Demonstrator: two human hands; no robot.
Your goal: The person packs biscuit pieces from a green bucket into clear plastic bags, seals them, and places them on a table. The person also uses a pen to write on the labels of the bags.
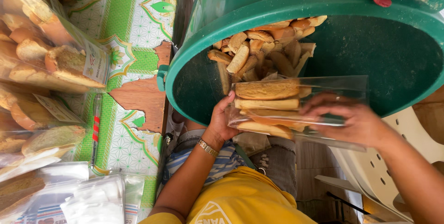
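2 hands point(286, 120) hold clear bag point(296, 108), bottom hidden.

My table point(138, 25) wore a green-patterned cloth, torn to bare wood in one patch. On it lay filled clear bags of toasted bread point(41, 53), a pen point(95, 127) and a stack of empty bags point(92, 198).

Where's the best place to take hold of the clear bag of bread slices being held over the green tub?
Probably the bag's empty top near the right hand, coming from that side. The toasted slices are stacked at the end in the left hand's grip, so the plastic there is full, while the open end is slack film that can be pinched without crushing bread. The green tub sits close behind.
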